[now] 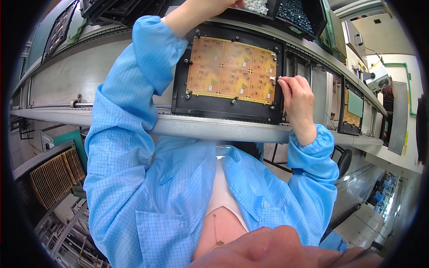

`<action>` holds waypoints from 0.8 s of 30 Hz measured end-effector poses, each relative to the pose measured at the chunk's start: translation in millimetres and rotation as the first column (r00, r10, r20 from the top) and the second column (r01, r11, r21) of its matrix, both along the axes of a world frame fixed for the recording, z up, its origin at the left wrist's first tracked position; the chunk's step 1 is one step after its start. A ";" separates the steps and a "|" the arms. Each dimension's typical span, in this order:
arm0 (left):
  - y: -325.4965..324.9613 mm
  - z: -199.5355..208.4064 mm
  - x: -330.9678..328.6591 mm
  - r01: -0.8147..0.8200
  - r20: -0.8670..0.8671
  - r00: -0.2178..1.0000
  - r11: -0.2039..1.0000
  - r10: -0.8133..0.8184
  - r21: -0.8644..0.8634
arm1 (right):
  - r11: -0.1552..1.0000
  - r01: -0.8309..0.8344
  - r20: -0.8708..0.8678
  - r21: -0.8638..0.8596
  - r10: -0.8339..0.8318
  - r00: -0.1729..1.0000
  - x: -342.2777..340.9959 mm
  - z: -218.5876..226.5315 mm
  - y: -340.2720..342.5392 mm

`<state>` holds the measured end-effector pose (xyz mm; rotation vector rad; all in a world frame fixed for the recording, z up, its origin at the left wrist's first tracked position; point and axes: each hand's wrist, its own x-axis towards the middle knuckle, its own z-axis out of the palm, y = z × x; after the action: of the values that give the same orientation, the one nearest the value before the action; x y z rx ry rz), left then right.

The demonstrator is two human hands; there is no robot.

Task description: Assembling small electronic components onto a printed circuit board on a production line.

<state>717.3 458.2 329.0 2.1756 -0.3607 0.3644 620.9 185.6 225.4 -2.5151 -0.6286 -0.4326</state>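
Observation:
A yellow-orange circuit board panel, divided into several sections, lies in a black carrier frame in front of me. Black pegs stand round the panel's border. My right hand is at the frame's right side, thumb and forefinger pinched together. Just left of those fingertips sits a small white connector on the panel's right edge; whether something tiny is in the pinch is too small to tell. Reaching past the frame's far left corner, my left hand is beside a bin of white parts. Its fingers are mostly cut off by the upper edge.
A black bin of dark blue parts stands beyond the frame. Metal conveyor rails run along its near side. Another carrier with a green board is at the right. A rack of upright boards stands at the lower left.

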 end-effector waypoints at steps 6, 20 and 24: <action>24.0 -19.3 -23.9 0.158 -0.338 0.906 0.945 -0.254 -0.286 | 0.958 -0.267 -0.045 0.104 0.272 0.961 13.7 20.5 -13.8; 13.6 -38.5 -63.8 0.063 -0.461 0.827 0.868 -0.322 -0.493 | 0.945 0.026 0.267 -0.326 0.066 0.962 211.0 33.9 3.9; 7.9 -34.2 -68.6 0.069 -0.465 0.836 0.896 -0.292 -0.438 | 0.969 0.006 0.256 -0.247 0.059 0.965 212.0 37.0 1.5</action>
<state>648.7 466.0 294.8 1.7173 -0.1632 -0.2536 832.9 187.1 262.4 -2.7017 -0.8628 -0.7266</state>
